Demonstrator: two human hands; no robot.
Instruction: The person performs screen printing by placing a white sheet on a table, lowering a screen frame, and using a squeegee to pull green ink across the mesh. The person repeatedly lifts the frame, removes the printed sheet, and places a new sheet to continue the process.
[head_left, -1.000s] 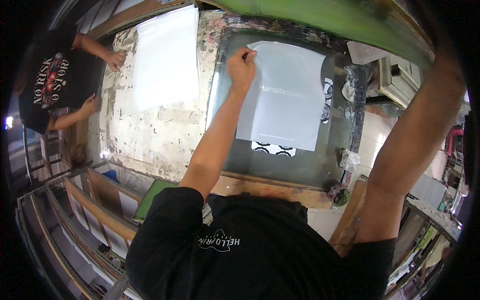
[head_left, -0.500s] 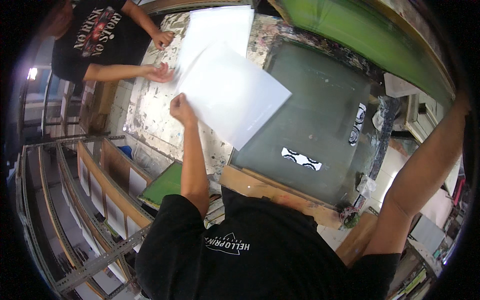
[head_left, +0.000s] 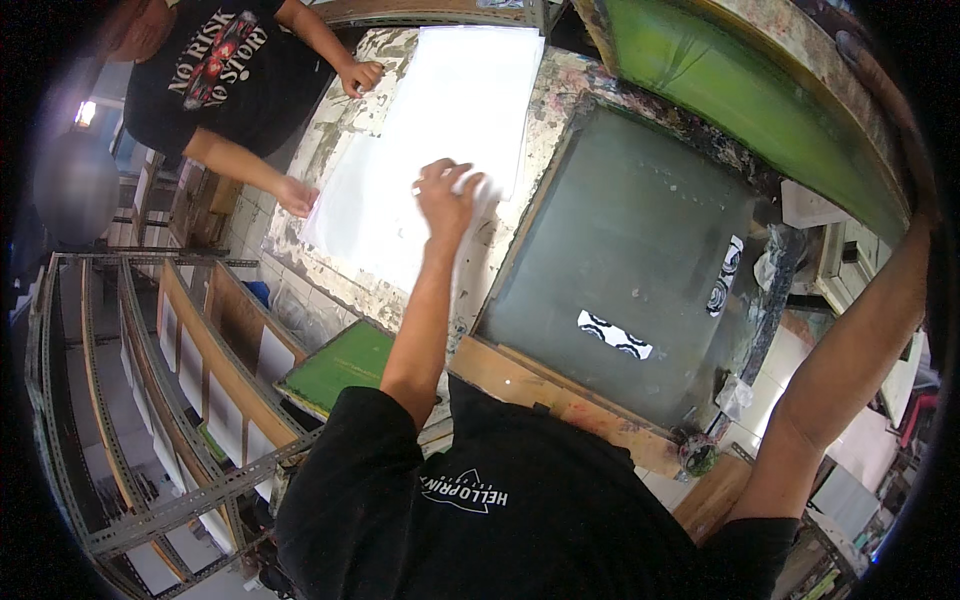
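Sheet (head_left: 350, 205) moved toward the left edge of the desk (head_left: 545, 125). Left hand (head_left: 445, 203): fingers spread; right hand (head_left: 908, 145): cannot tell. Likely light, floppy: grip corners.

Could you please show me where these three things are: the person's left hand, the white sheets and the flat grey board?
Left hand (head_left: 446, 202): head view, on the back of the hand.
White sheets (head_left: 465, 95): head view, on the bright upper part.
Grey board (head_left: 625, 225): head view, on its bare middle.
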